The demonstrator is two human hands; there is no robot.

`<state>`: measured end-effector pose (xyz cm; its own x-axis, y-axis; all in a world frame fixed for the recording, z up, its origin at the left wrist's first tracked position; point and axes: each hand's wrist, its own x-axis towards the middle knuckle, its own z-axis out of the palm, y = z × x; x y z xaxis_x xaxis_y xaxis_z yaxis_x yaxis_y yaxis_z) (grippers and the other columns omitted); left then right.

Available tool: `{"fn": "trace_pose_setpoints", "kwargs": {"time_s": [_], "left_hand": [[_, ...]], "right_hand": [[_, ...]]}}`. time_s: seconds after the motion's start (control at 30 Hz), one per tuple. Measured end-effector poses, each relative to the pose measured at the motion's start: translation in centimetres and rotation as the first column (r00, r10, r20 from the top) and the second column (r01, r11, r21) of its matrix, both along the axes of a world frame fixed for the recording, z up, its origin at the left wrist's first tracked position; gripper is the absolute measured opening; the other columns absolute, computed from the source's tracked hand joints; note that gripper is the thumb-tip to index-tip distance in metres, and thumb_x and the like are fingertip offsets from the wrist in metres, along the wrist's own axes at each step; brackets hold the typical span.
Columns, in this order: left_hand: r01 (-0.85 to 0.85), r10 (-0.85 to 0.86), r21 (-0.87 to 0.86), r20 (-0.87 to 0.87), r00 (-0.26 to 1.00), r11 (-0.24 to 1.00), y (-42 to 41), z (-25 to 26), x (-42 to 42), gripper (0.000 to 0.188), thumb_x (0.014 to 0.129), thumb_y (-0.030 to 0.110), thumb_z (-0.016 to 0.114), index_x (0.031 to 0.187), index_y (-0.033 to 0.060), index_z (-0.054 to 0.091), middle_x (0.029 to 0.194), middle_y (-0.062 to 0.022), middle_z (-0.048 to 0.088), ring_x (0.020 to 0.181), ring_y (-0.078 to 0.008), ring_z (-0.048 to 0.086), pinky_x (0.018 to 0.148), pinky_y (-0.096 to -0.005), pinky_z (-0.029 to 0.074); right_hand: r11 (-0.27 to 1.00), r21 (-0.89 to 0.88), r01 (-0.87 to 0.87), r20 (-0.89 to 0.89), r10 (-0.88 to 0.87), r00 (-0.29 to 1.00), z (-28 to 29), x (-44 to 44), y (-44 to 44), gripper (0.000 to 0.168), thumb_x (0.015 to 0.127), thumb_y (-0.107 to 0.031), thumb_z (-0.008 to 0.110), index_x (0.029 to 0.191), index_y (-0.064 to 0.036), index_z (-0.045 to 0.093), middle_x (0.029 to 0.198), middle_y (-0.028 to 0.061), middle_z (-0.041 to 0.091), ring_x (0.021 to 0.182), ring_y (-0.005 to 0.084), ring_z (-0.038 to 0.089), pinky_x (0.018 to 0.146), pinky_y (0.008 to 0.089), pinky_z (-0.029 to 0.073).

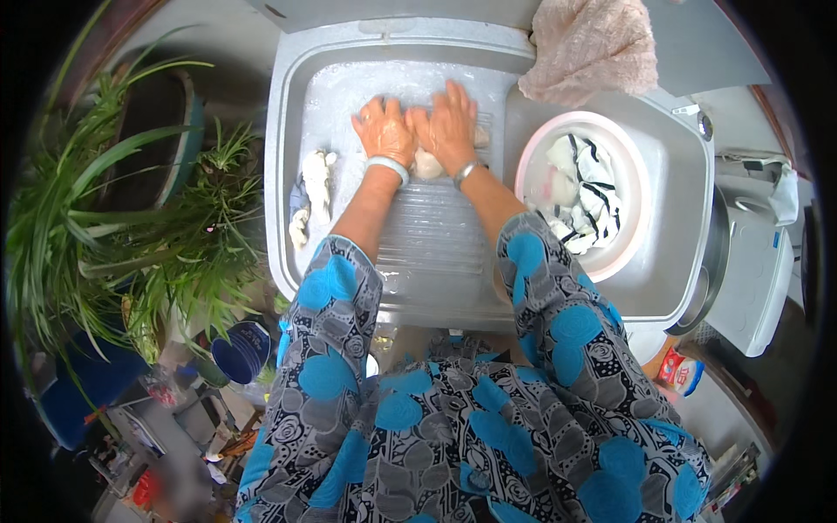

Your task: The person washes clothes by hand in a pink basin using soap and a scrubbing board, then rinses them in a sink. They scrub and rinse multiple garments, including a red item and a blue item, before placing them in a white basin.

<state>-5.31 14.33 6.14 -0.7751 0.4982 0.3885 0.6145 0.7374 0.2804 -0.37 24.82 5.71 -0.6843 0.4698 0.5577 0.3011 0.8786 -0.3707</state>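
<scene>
My left hand (387, 131), with a pale bangle at its wrist, presses down on a wet cream cloth (428, 165). Beside it my right hand (450, 127), wearing a silver bangle, bears on the same cloth, its fingers stretched forward and slightly blurred. Most of the cloth is hidden under both palms. It lies at the upper end of the ribbed washboard (431, 225) built into the grey laundry sink (282, 131). Sudsy water glistens in the left basin around the hands. Small wet white garments (317, 183) lie along that basin's left side.
A pink-rimmed basin (644, 196) holding black-and-white cloth (592, 186) stands in the right sink compartment. A pink towel (592, 52) hangs over the back edge. Leafy potted plants (78, 216) crowd the left, above a dark blue bucket (240, 353). A white lidded box (749, 281) is at right.
</scene>
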Motion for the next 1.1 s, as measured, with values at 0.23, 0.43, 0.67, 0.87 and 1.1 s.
{"fn": "trace_pose_setpoints", "kwargs": {"time_s": [0.23, 0.43, 0.67, 0.87, 1.1], "left_hand": [[0.325, -0.326, 0.030, 0.157, 0.932, 0.945, -8.1, 1.9, 12.3, 0.015, 0.080, 0.021, 0.060, 0.087, 0.0074, 0.063, 0.096, -0.0172, 0.059, 0.094, -0.0377, 0.052, 0.080, -0.0509, 0.038], [0.067, -0.067, 0.018, 0.010, 0.998, 0.998, 0.1, 0.4, -0.6, 0.022, 0.091, 0.025, 0.051, 0.082, 0.0067, 0.060, 0.093, -0.0168, 0.059, 0.094, -0.0352, 0.052, 0.076, -0.0492, 0.038], [0.292, -0.287, -0.008, 0.160, 0.944, 0.956, -8.0, 2.7, 10.8, 0.021, 0.089, 0.025, 0.055, 0.082, 0.0067, 0.063, 0.091, -0.0167, 0.061, 0.093, -0.0366, 0.055, 0.080, -0.0507, 0.040], [0.100, -0.089, -0.058, 0.167, 0.982, 0.993, -0.3, 0.7, -0.4, 0.028, 0.094, 0.027, 0.050, 0.084, 0.0051, 0.065, 0.091, -0.0179, 0.062, 0.087, -0.0375, 0.054, 0.078, -0.0499, 0.040], [0.144, -0.166, 0.092, 0.311, 0.936, 0.985, -5.2, 2.3, 6.3, 0.027, 0.096, 0.028, 0.049, 0.089, 0.0079, 0.065, 0.098, -0.0169, 0.061, 0.094, -0.0363, 0.053, 0.080, -0.0505, 0.039]], "right_hand": [[0.819, -0.495, -0.291, 0.013, 0.341, 0.940, 2.4, 15.1, -6.4, 0.024, 0.086, -0.023, 0.055, 0.088, 0.000, 0.061, 0.103, 0.0155, 0.061, 0.101, 0.0345, 0.053, 0.102, 0.0557, 0.031], [0.938, -0.314, -0.144, -0.027, 0.143, 0.989, 1.5, -1.3, 0.4, 0.027, 0.089, -0.023, 0.053, 0.098, 0.001, 0.062, 0.125, 0.0216, 0.056, 0.131, 0.0369, 0.040, 0.112, 0.0535, 0.023], [0.874, -0.357, -0.330, 0.017, 0.359, 0.933, 0.7, 14.3, -5.2, 0.023, 0.084, -0.021, 0.059, 0.097, -0.002, 0.062, 0.112, 0.0184, 0.059, 0.110, 0.0349, 0.052, 0.103, 0.0596, 0.030], [0.904, -0.321, -0.283, -0.097, 0.266, 0.959, 0.4, 1.2, 0.2, 0.026, 0.089, -0.018, 0.053, 0.105, 0.001, 0.061, 0.118, 0.0202, 0.058, 0.108, 0.0388, 0.053, 0.103, 0.0540, 0.033], [0.747, -0.590, -0.306, 0.029, 0.398, 0.917, 2.8, 8.7, -2.0, 0.026, 0.086, -0.026, 0.057, 0.087, -0.001, 0.061, 0.103, 0.0205, 0.062, 0.098, 0.0385, 0.056, 0.094, 0.0490, 0.038]]}}
